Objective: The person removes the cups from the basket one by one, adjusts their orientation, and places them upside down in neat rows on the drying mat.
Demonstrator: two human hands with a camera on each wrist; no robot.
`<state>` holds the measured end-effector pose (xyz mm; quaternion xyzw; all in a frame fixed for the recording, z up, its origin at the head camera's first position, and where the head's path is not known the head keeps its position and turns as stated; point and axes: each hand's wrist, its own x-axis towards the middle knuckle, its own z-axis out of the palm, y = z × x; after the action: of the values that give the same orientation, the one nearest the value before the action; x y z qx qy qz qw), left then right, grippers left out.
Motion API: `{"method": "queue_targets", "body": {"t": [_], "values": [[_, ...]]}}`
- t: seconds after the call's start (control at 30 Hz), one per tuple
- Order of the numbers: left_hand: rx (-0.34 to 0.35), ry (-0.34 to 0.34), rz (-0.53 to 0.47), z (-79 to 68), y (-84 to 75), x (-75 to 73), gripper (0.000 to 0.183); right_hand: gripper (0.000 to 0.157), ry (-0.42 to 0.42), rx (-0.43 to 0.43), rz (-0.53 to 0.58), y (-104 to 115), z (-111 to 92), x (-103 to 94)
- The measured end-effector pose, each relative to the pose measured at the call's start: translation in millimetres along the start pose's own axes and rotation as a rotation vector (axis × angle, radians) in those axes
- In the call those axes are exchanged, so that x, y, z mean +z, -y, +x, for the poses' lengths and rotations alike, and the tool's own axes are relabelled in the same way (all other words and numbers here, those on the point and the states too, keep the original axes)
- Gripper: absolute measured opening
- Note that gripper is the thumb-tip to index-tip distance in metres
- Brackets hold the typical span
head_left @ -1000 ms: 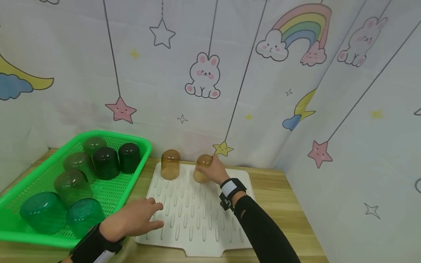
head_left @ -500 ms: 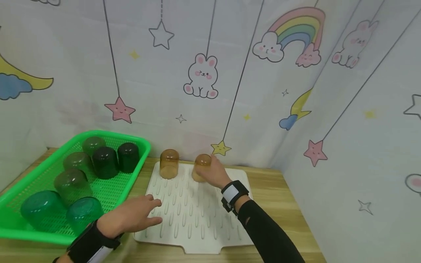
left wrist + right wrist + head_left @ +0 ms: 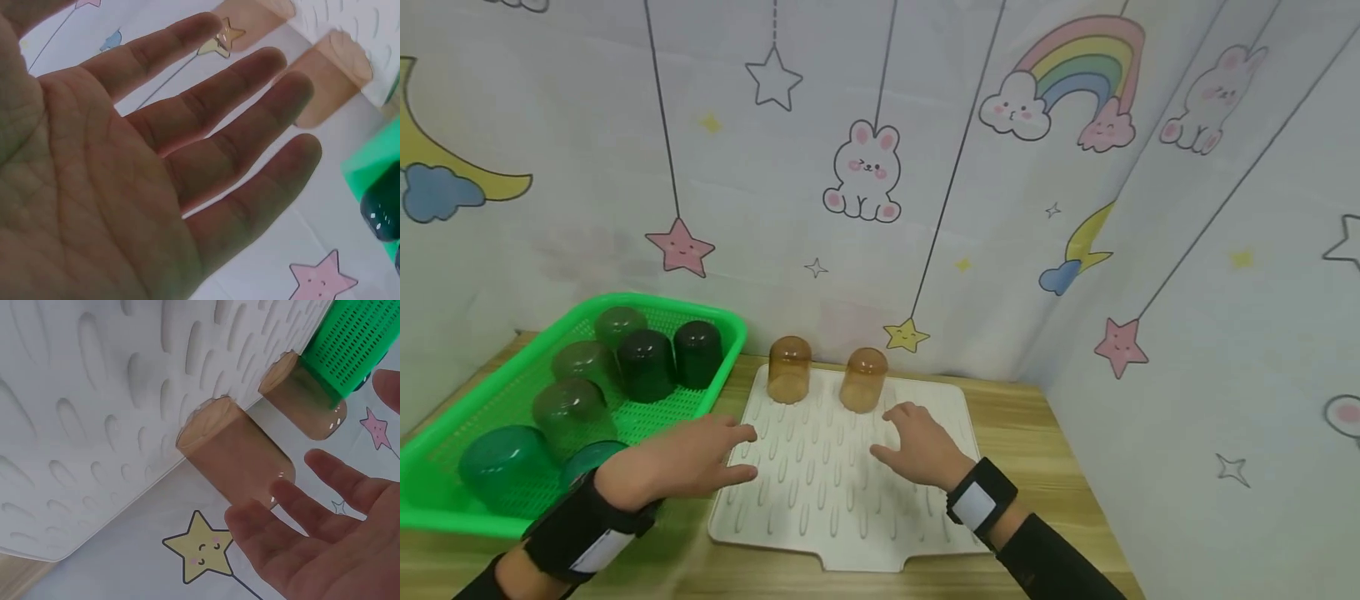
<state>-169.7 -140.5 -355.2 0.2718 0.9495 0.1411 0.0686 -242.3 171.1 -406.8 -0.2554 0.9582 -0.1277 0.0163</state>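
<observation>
Fingers spread, empty: left hand (image 3: pixel 681 460) at nine o'clock of the white tray (image 3: pixel 850 542). Amber cups (image 3: pixel 789 367) stand inverted on it, at eleven and twelve. Right hand (image 3: pixel 925 447), fingers loosely parted, empty, at three: best kept clear of both.

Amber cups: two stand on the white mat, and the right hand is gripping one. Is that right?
Not quite: in the head view, the right hand grips neither and is apart from both. Two amber cups do stand on the white mat.
</observation>
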Motion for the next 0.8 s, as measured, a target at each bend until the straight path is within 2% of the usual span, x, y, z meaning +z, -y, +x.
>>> {"method": "queue_targets", "body": {"t": [0.17, 0.3, 0.53, 0.67, 0.8], "values": [[-0.044, 0.017, 0.011, -1.5, 5.0, -14.9, 0.049, 0.047, 0.029, -0.034, -0.008, -1.0, -26.0, -3.0], [-0.098, 0.035, 0.056, -4.6, 16.2, -25.1, 0.054, 0.047, 0.058, -0.045, 0.006, -0.6, -41.3, -3.4], [-0.173, 0.088, 0.057, -20.4, 59.2, -38.0, 0.051, 0.045, 0.049, -0.062, 0.006, -2.1, -51.5, -4.1], [-0.204, 0.151, 0.053, -30.9, 81.5, -40.4, 0.059, 0.043, 0.047, -0.072, -0.008, -5.4, -54.6, -6.2], [-0.229, 0.219, 0.055, -37.5, 96.9, -37.0, 0.069, 0.041, 0.05, -0.078, -0.019, -9.2, -59.3, -8.3]]}}
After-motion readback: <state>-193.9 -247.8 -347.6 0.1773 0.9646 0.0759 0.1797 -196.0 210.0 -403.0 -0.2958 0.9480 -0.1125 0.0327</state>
